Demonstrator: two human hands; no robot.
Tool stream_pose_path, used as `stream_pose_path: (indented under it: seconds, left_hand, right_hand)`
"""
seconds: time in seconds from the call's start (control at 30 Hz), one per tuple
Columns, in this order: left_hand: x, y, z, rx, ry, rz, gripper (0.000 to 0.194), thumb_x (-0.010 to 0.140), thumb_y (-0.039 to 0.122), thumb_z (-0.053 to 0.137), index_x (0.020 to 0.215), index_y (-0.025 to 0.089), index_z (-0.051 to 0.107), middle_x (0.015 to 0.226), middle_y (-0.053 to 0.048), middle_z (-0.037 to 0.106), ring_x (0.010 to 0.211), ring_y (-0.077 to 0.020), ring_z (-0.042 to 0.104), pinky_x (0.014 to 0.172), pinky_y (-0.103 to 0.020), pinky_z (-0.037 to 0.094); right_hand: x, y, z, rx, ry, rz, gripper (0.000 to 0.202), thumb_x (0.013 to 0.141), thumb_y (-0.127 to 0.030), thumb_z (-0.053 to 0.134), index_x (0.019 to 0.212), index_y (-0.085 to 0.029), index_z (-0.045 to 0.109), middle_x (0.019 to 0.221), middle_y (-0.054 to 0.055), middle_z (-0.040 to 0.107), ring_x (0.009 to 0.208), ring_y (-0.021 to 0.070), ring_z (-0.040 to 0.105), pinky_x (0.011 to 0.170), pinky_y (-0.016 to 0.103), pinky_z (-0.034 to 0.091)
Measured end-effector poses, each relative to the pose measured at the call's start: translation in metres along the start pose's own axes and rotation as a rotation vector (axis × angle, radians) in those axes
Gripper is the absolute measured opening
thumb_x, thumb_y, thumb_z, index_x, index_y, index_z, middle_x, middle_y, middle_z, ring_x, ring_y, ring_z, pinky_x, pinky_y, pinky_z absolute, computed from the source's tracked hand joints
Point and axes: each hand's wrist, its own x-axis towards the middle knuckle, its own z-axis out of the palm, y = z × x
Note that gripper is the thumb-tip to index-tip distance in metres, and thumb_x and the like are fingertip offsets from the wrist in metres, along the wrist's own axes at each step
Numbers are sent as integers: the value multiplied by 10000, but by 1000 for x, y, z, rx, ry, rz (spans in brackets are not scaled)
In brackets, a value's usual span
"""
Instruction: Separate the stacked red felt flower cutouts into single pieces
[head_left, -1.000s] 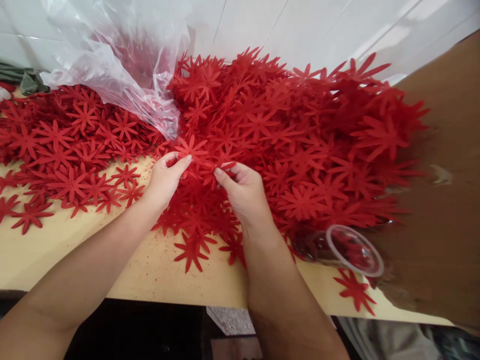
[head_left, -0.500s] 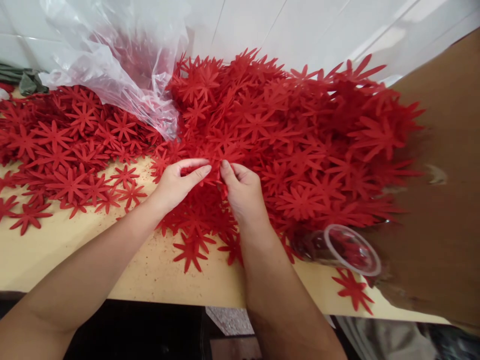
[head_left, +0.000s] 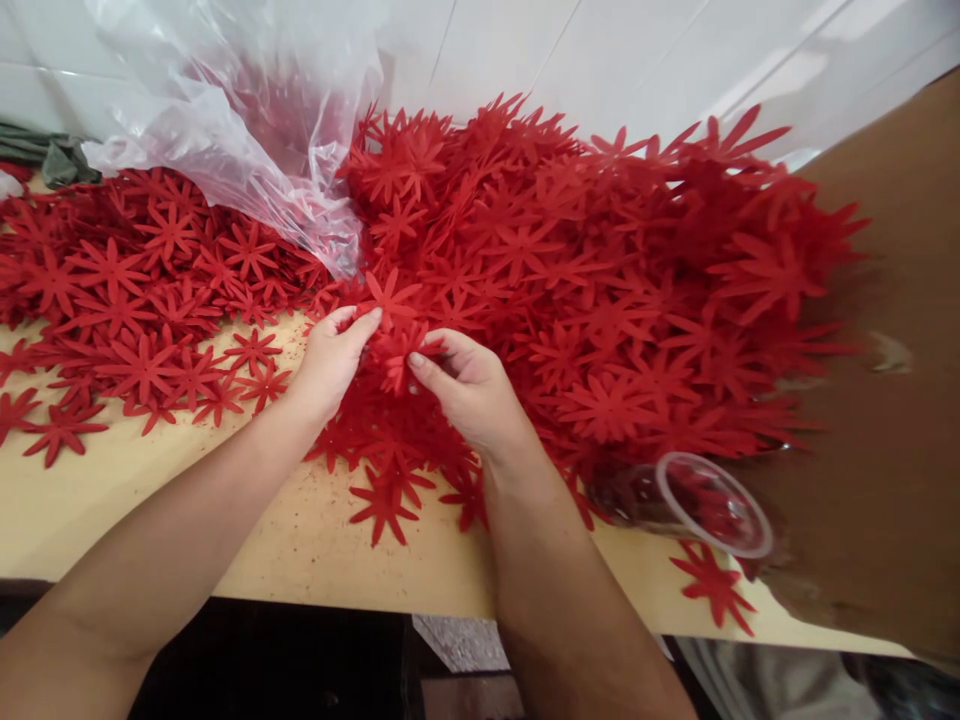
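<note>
Near the centre of the frame, in the head view, the left hand's point(head_left: 330, 365) fingers are pinching a red flower cutout point(head_left: 391, 297) by its edge, apparently leaving the petals unobstructed. The right hand's point(head_left: 472, 390) fingers are narrowly gripping a red cluster point(head_left: 394, 368) just below. Both forearms are slanting upward, converging over the desk point(head_left: 322, 560).

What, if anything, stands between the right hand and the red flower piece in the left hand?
Just the red petals in the right hand; nothing else visible blocks the flower piece. The plastic bag stands farther back.
</note>
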Motion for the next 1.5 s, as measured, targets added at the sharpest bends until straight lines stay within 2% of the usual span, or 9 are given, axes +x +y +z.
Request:
stream_pose_path:
  seconds: [0.17,0.37,0.53,0.7,0.8,1.0,1.07,1.23,1.5]
  left_hand:
    - [-3,2,3,48,-42,41,188,699,310,651,791,153,604,738,11,619,677,-79,546,717,-223,441]
    - [-12,5,8,161,-118,72,386,670,335,695,1016,184,614,955,-37,646,933,-152,564,821,-272,430]
    - [-12,3,8,177,-195,90,177,675,225,654,834,150,631,831,-1,634,791,-97,552,802,-248,418]
    - [-5,1,4,117,-55,79,85,691,179,602,653,158,529,613,63,502,587,-49,454,654,-199,392]
    - [-1,4,2,37,37,33,106,721,181,581,656,166,498,566,73,443,516,-40,398,575,-186,364]
    - [-7,8,4,29,-53,-81,241,760,402,584,872,188,586,667,22,547,564,-61,471,504,-174,358]
    - [-11,6,6,-10,-123,-116,236,767,346,583,953,201,584,776,7,596,645,-72,521,549,-178,404]
    - [-9,3,8,-37,-202,-153,148,774,111,511,881,153,604,818,-12,638,671,-67,556,645,-217,467]
    - [-9,7,11,154,-207,-64,160,762,227,609,645,135,552,463,54,495,414,-44,435,466,-200,351]
  right_hand:
    - [3,1,-5,-9,200,5,469,588,-623,658,580,-180,503,511,-55,453,471,58,381,470,207,348]
    - [3,1,-6,-46,288,7,478,642,-625,610,542,-182,460,491,-59,420,457,54,360,460,201,341]
    - [4,3,-4,-44,199,-15,458,613,-608,646,602,-181,482,534,-65,448,479,47,381,474,190,350]
    - [1,0,-2,-4,35,-18,387,594,-507,720,724,-190,540,669,-42,549,579,68,505,556,202,442]
    - [3,2,-6,-35,72,-58,349,578,-443,750,727,-189,562,683,-39,562,556,64,496,542,202,448]
    - [7,10,-12,-110,294,-165,376,653,-417,702,957,-213,616,1028,54,628,963,164,584,870,328,480]
    - [5,8,-9,-129,290,-186,360,703,-442,651,976,-209,622,1082,73,622,1013,176,576,910,352,466]
    - [2,3,0,-35,157,-142,382,654,-435,703,952,-215,611,997,51,660,875,157,625,811,331,521]
    - [1,5,4,59,94,-101,387,627,-433,722,910,-211,580,719,-21,642,595,106,596,637,281,530]
